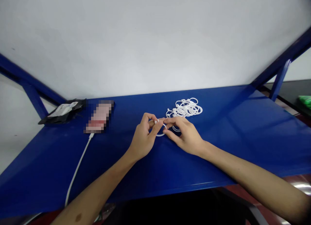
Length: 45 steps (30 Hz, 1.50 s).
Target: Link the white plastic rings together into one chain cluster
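Note:
My left hand [142, 139] and my right hand [184, 134] meet over the middle of the blue table [230, 134]. Together they pinch one thin white plastic ring [160, 129], the left at its small knob end, the right at its other side. Both hands have their fingers closed round it. Just behind my right hand lies a heap of several similar white rings [186, 109] on the table top.
A blurred phone [99, 116] lies at the left with a white cable [76, 170] running off the front edge. A black packet [63, 110] sits at the far left corner. Blue frame bars [279, 64] slope up at both sides before a white wall.

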Motion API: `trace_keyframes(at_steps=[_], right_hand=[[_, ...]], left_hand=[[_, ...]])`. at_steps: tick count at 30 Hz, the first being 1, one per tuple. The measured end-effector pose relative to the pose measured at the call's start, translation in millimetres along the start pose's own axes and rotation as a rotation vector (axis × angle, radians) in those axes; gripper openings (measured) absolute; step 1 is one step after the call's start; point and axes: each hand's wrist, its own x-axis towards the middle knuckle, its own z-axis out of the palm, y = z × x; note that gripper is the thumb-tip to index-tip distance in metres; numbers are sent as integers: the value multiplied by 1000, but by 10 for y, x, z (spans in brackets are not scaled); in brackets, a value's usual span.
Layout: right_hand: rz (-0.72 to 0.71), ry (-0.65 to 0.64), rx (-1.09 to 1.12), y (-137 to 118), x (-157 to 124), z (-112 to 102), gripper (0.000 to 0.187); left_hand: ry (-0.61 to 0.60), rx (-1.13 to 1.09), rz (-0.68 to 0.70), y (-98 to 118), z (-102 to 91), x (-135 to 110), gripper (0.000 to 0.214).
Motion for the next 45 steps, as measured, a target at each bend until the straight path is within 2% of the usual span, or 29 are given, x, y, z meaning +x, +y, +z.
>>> trace_keyframes(at_steps=[3, 9, 12, 17, 23, 29, 32, 35, 38, 42, 45], right_hand=[[24, 23, 99, -4, -4, 24, 19], [148, 67, 154, -47, 11, -32, 15], [152, 80, 151, -42, 15, -56, 16], [96, 64, 102, -20, 9, -60, 14], [-17, -35, 178, -12, -1, -102, 11], [-203, -105, 57, 30, -38, -138, 17], [-217, -115, 6, 31, -35, -125, 18], [-152, -47, -49, 33, 4, -119, 15], [-56, 70, -150, 101, 75, -182, 14], [117, 272, -278, 360, 166, -361, 15], [170, 278, -397, 603, 195, -453, 19]], left_hand=[[-18, -55, 1, -27, 20, -9, 26], [-91, -218, 19, -72, -10, 17, 34], [-71, -228, 52, -68, -30, 38, 40], [5, -132, 108, -85, -54, 72, 34], [-24, -46, 150, -83, -89, 57, 29], [-44, 91, 194, -57, -85, 10, 23], [-46, 110, 181, -80, -102, 38, 27], [-38, 168, 181, -124, -150, 110, 29], [-22, 370, 222, -189, -211, 183, 27], [-42, 649, 202, -313, -278, 239, 23], [-98, 735, 115, -428, -331, 273, 30]])
